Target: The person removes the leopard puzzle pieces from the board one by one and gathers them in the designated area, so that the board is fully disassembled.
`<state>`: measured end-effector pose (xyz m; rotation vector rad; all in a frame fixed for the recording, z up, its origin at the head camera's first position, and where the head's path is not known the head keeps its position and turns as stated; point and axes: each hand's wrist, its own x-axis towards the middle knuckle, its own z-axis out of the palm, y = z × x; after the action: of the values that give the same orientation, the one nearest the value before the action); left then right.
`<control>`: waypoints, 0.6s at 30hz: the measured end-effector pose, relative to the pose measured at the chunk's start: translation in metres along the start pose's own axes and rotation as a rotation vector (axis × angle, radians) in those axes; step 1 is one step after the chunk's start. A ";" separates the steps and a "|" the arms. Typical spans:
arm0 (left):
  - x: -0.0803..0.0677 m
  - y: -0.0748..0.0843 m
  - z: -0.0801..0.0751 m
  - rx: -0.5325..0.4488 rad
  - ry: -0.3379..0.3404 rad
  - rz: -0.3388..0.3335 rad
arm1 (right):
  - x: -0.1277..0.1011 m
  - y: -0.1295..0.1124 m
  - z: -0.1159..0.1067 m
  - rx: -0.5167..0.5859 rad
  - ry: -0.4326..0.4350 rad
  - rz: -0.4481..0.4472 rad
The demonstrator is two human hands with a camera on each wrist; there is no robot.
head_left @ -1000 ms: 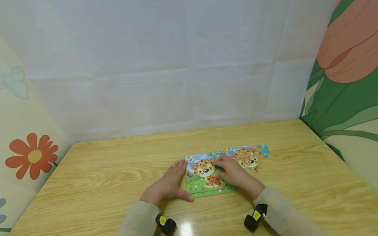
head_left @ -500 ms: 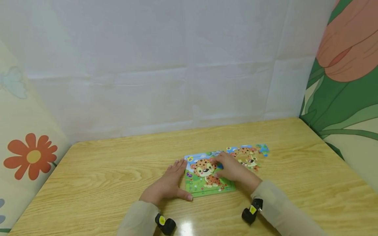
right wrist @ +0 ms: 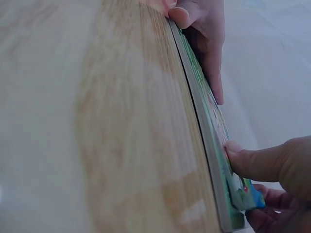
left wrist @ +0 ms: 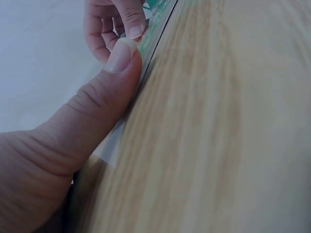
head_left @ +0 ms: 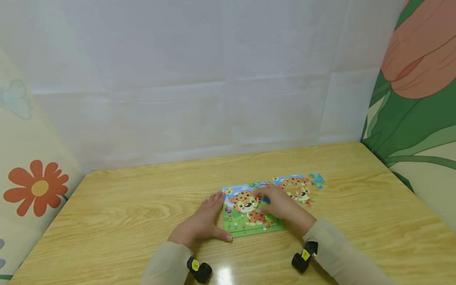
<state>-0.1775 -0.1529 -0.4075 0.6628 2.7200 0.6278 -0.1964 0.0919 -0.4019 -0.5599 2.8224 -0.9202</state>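
Note:
A jigsaw board [head_left: 238, 225] with a cartoon leopard on green grass lies flat on the table. My left hand [head_left: 201, 221] rests at its left side, fingers straight along that edge and thumb touching the near-left corner. Over the board's right part, my right hand [head_left: 281, 206] has thumb and fingers curled, pinching a puzzle piece [right wrist: 253, 196] with blue and green on it. In the right wrist view this piece stands out above the board's edge; its far part is hidden by the fingers. The right thumb tip is on or just over the leopard picture.
Loose, partly joined leopard puzzle pieces [head_left: 295, 186] lie right behind the right hand, with a blue-green piece [head_left: 317, 180] at their far right. The wooden table [head_left: 135, 198] meets a white cloth backdrop [head_left: 160, 99]. Painted walls stand at both sides.
The right hand and forearm have shifted slightly left and away from me, still at the board's right part. The left hand and loose pieces stay in place.

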 end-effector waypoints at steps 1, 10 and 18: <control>0.000 0.000 0.000 0.000 0.000 0.001 | 0.000 0.000 0.000 0.001 0.001 -0.003; 0.001 0.001 -0.001 -0.003 -0.005 -0.001 | -0.003 0.000 -0.002 0.004 -0.018 -0.004; 0.001 0.000 0.000 -0.003 -0.011 -0.008 | -0.001 0.001 0.003 0.129 0.043 0.024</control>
<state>-0.1781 -0.1527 -0.4071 0.6528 2.7095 0.6247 -0.1951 0.0919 -0.4050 -0.4951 2.7751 -1.1126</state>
